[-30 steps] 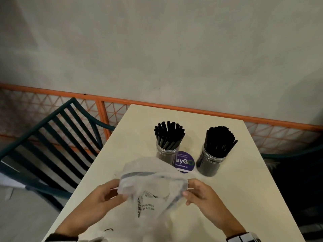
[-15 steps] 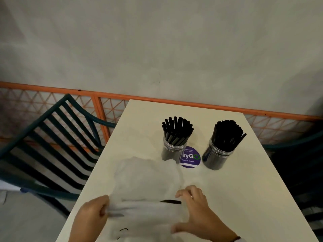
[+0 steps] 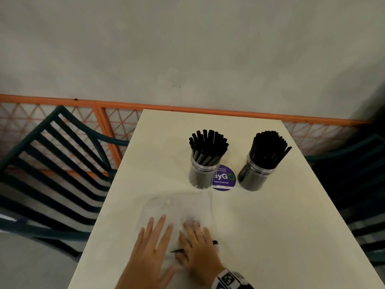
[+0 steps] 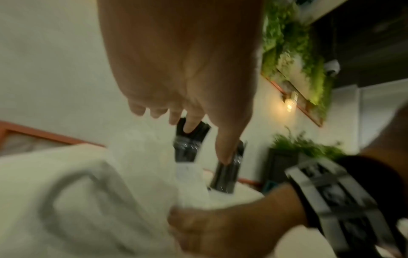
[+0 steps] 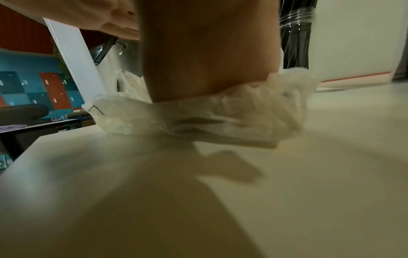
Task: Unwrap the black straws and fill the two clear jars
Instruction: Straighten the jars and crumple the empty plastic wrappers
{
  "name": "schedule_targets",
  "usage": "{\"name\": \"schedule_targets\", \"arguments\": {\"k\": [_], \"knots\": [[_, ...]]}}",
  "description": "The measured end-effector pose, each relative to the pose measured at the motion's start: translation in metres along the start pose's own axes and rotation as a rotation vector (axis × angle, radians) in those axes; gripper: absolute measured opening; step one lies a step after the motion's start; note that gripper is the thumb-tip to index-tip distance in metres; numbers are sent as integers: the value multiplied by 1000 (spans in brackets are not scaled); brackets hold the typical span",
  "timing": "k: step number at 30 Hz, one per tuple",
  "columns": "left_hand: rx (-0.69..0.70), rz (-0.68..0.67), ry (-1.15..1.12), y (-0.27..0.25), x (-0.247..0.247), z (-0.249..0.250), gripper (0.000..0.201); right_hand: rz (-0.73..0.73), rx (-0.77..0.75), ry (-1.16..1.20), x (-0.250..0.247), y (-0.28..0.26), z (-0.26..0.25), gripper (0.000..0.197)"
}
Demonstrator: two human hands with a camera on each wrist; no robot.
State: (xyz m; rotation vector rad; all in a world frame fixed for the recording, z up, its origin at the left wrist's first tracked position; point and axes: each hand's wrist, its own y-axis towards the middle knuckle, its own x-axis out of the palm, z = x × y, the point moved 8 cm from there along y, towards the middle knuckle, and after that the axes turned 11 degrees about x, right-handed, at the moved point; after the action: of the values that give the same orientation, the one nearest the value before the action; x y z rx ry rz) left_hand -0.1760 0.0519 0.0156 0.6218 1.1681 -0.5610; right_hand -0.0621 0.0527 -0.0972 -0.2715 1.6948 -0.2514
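On the cream table (image 3: 270, 222), 2 clear jars (image 3: 201, 174) of black straws (image 3: 208, 146) stand full behind both flat, open hands, left hand (image 3: 153, 249) and right hand (image 3: 198, 251), pressing an empty plastic wrapper (image 3: 183, 207), likely light, limp and slippery, best pinched at an edge.

I'm looking at a café: a "Clean as you go" sticker (image 3: 224, 177) mid-frame, straw jars (image 3: 201, 174), lockers (image 5: 33, 87) at left.

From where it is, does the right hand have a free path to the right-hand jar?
Probably yes: the right hand lies flat on the plastic wrapper, holding nothing, and only bare table lies before the right jar.
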Motion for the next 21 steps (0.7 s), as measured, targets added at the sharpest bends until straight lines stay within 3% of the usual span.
{"name": "schedule_targets", "arguments": {"k": [2, 5, 10, 14, 16, 18, 21], "knots": [[-14, -131, 57, 15, 33, 2, 79, 47, 33, 14, -2, 2, 3, 59], [-180, -326, 15, 12, 79, -32, 83, 66, 72, 33, -7, -3, 5, 55], [-385, -436, -61, -5, 104, -69, 94, -87, 51, 207, -1, -9, 10, 52], [-456, -435, -110, 7, 77, -65, 81, -70, -108, 615, -59, -14, 34, 34], [-490, -433, -125, 9, 55, -57, 96, -82, -31, 832, -79, -16, 65, 25], [-524, -336, -144, 16, 27, -48, 120, -39, 3, 949, -101, -22, 105, 21], [-664, -233, -318, 34, -14, -29, 95, -5, 29, 906, -126, -30, 170, 29]]}}
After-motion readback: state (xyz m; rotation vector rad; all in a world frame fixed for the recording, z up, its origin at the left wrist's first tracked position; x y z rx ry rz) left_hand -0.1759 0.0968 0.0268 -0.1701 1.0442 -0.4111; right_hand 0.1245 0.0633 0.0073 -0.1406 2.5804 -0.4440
